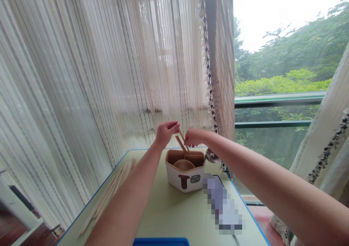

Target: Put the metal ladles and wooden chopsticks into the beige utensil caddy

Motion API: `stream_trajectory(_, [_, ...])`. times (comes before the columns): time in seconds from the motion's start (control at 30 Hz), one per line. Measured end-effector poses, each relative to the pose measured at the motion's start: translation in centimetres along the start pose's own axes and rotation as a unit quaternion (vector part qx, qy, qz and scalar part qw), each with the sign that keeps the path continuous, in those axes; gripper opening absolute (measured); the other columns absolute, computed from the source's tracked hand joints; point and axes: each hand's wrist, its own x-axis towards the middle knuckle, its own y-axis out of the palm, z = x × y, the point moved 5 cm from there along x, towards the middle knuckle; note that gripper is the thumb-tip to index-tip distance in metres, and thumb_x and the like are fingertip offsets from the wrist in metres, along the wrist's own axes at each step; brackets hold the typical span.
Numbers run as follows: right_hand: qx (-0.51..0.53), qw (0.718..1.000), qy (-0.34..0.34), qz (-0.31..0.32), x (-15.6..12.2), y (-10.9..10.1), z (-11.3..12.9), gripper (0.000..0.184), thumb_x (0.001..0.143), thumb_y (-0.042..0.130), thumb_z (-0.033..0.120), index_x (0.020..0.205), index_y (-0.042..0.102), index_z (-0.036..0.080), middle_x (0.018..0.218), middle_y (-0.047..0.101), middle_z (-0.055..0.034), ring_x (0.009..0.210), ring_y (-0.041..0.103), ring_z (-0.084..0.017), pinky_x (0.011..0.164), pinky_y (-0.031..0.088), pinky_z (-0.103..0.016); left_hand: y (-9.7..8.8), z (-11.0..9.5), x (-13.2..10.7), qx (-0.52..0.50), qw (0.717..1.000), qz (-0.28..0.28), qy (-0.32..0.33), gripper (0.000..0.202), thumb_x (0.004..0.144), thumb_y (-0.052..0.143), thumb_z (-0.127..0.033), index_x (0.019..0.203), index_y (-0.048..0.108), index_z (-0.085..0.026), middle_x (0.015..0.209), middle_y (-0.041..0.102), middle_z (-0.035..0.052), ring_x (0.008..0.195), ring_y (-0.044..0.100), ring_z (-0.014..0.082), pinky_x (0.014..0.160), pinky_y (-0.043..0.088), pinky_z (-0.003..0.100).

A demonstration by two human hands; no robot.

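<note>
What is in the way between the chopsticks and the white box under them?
Nothing visible. The left hand and right hand pinch the chopsticks just above the white box, and their lower tips reach its open top. The metal ladle sits off to the side.

Two bare forearms fill the lower frame: the left arm (pixel 131 202) at lower centre, the right arm (pixel 272 180) from lower right. The left hand (pixel 165 134) and right hand (pixel 193 137) are uncovered.

Lower ends of the chopsticks (pixel 181 144) hidden inside the holder (pixel 188 180) — nearby object (pixel 222 204) pixel-blurred.
</note>
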Motion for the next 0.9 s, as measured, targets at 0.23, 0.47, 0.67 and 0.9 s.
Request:
stream_trajectory(0.23, [-0.050, 0.998, 0.030, 0.022, 0.3, 0.3, -0.3, 0.014, 0.068, 0.062, 0.023, 0.068, 0.068, 0.010, 0.061, 0.065, -0.0069, 0.061, 0.061, -0.016, 0.061, 0.047, -0.028, -0.4, 0.4, -0.6, 0.214, 0.974, 0.006, 0.067, 0.027, 0.068, 0.067, -0.036, 0.083, 0.069, -0.014, 0.078, 0.069, 0.0068, 0.068, 0.063, 0.0165, 0.070, 0.051, 0.033])
stream_trajectory(0.47, [-0.088, 0.993, 0.076, 0.009, 1.8, 0.6, 1.0, 0.007, 0.067, 0.062, 0.014, 0.064, 0.067, 0.012, 0.057, 0.064, -0.0063, 0.065, 0.063, -0.018, 0.066, 0.047, -0.030, -1.1, 2.5, -0.6, 0.184, 0.982, 0.030, 0.025, 0.023, 0.065, 0.067, -0.032, 0.079, 0.068, -0.013, 0.078, 0.069, 0.0075, 0.076, 0.063, 0.0179, 0.072, 0.048, 0.031])
stream_trajectory(0.67, [-0.119, 0.988, 0.088, -0.043, 2.0, 1.1, 1.7, 0.009, 0.059, 0.067, 0.009, 0.066, 0.069, 0.015, 0.065, 0.066, -0.0070, 0.079, 0.063, -0.023, 0.071, 0.047, -0.032, -1.4, 4.3, -1.6, 0.069, 0.996, 0.018, -0.051, 0.031, 0.061, 0.070, -0.026, 0.088, 0.067, -0.012, 0.080, 0.068, 0.0078, 0.073, 0.062, 0.0166, 0.066, 0.049, 0.030])
stream_trajectory(0.9, [-0.078, 0.983, 0.118, -0.119, 1.1, 1.8, 1.9, 0.014, 0.060, 0.068, 0.011, 0.073, 0.070, 0.014, 0.073, 0.067, -0.0120, 0.078, 0.064, -0.026, 0.064, 0.045, -0.030, -0.7, 5.1, -2.9, -0.020, 0.996, 0.041, -0.079, 0.029, 0.057, 0.074, -0.026, 0.081, 0.067, -0.011, 0.072, 0.067, 0.0048, 0.067, 0.061, 0.0148, 0.068, 0.050, 0.033])
